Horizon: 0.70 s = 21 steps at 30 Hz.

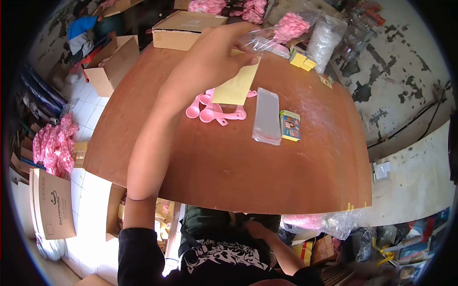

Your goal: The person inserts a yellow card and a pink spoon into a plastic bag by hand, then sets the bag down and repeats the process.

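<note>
My left hand (222, 47) reaches across the table, thumb and fingers spread apart. The thumb overlaps the top of a pale yellow card (234, 88), and the fingertips are right at a crumpled clear plastic bag (267, 42). Under and beside the card lie several pink measuring spoons (208, 115). To their right is a stack of flat clear plastic sleeves (267, 117), beside a small blue and yellow box (290, 126). Below the table edge, my right hand (257, 229) rests near my lap, its fingers in shadow.
The brown table (229, 176) carries a cardboard box (186, 29), pink bundles (291, 26), yellow boxes (302, 58) and a roll of clear plastic (327, 40) at the back. At the far left a person in a blue shirt (82, 32) bends by an open carton (112, 69).
</note>
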Available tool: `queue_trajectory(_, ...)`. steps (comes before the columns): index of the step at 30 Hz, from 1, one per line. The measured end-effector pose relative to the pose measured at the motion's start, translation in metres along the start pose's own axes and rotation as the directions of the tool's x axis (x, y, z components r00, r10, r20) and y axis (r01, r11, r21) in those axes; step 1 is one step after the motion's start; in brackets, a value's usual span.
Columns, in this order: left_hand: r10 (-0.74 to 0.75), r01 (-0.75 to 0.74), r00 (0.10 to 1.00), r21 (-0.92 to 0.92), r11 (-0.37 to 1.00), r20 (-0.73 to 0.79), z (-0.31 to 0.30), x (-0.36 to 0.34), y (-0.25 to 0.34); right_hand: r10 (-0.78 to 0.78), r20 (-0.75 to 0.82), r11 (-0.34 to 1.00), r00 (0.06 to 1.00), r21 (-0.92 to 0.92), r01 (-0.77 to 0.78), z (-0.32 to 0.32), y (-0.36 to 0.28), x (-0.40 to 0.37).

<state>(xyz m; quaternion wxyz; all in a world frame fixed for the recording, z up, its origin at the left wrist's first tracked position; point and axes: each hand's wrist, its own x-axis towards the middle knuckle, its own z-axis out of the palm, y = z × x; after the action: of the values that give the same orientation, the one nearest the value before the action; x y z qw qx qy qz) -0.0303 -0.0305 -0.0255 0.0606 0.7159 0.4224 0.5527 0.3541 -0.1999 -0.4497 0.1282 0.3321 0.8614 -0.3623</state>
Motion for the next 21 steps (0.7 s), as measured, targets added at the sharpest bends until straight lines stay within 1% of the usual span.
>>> queue_trajectory(1, -0.064, 0.064, 0.997, 0.004, 0.998, 0.047, 0.0, -0.001, 0.005, -0.007, 0.031, 1.0, 1.0, -0.014, 0.007, 0.009, 0.003, 0.004)
queue_trajectory(2, -0.126, 0.126, 0.988, 0.013, 0.992, 0.093, 0.0, 0.0, 0.008, -0.003, 0.018, 1.0, 1.0, -0.009, 0.003, 0.006, -0.001, 0.005)
queue_trajectory(4, -0.077, 0.076, 0.991, 0.017, 0.997, 0.11, 0.004, 0.001, 0.002, -0.023, 0.247, 0.995, 0.969, 0.099, -0.002, -0.001, -0.006, 0.008)
queue_trajectory(5, -0.04, 0.038, 0.992, 0.023, 0.999, 0.119, 0.005, 0.001, 0.001, -0.024, 0.236, 0.994, 0.971, 0.106, -0.002, 0.0, -0.008, 0.007)
queue_trajectory(6, -0.034, 0.031, 0.991, 0.021, 0.999, 0.132, 0.007, 0.002, 0.001, -0.022, 0.199, 0.99, 0.98, 0.141, -0.006, 0.003, -0.013, 0.005)
queue_trajectory(8, -0.165, 0.167, 0.974, -0.002, 0.986, 0.155, 0.01, 0.0, 0.004, -0.014, 0.158, 0.981, 0.987, 0.193, -0.017, 0.017, -0.014, 0.002)
queue_trajectory(9, -0.164, 0.168, 0.972, -0.009, 0.986, 0.169, 0.012, -0.001, 0.002, -0.014, 0.12, 0.99, 0.993, 0.14, -0.003, 0.027, -0.01, -0.001)
queue_trajectory(10, -0.165, 0.175, 0.974, -0.055, 0.983, 0.157, 0.014, -0.001, 0.0, -0.014, 0.081, 0.996, 0.997, 0.085, 0.007, 0.036, -0.007, -0.005)
queue_trajectory(11, -0.163, 0.178, 0.976, -0.1, 0.979, 0.141, 0.017, 0.0, -0.001, -0.005, 0.076, 0.996, 0.997, 0.093, -0.002, 0.038, -0.011, -0.006)
queue_trajectory(13, -0.154, 0.171, 0.979, -0.119, 0.978, 0.135, 0.021, 0.0, 0.005, 0.088, 0.061, 0.995, 0.994, 0.047, -0.091, 0.041, -0.02, 0.0)
queue_trajectory(15, -0.103, 0.11, 0.988, -0.059, 0.992, 0.118, 0.023, -0.001, 0.003, 0.092, 0.023, 0.993, 0.995, 0.068, -0.094, 0.036, -0.027, -0.002)
queue_trajectory(16, -0.101, 0.11, 0.987, -0.06, 0.992, 0.124, 0.022, -0.002, 0.006, 0.093, -0.006, 0.992, 0.996, 0.087, -0.093, 0.035, -0.032, -0.003)
queue_trajectory(17, -0.147, 0.154, 0.975, -0.029, 0.988, 0.166, 0.02, -0.002, 0.01, 0.095, -0.009, 0.991, 0.995, 0.093, -0.093, 0.028, -0.037, -0.007)
queue_trajectory(18, -0.192, 0.196, 0.959, 0.004, 0.981, 0.206, 0.02, -0.001, 0.013, 0.049, -0.054, 0.994, 0.997, 0.101, -0.044, 0.018, -0.041, -0.011)
queue_trajectory(19, -0.19, 0.193, 0.959, 0.002, 0.981, 0.211, 0.021, -0.001, 0.011, 0.005, -0.1, 0.994, 0.995, 0.107, 0.006, 0.012, -0.042, -0.016)
queue_trajectory(20, -0.181, 0.189, 0.964, -0.023, 0.982, 0.193, 0.022, -0.001, 0.008, 0.009, -0.104, 0.994, 0.995, 0.111, 0.003, 0.015, -0.036, -0.018)
queue_trajectory(21, -0.174, 0.184, 0.97, -0.048, 0.982, 0.173, 0.023, -0.001, 0.006, -0.028, -0.155, 0.983, 0.988, 0.174, 0.055, 0.017, -0.027, -0.019)
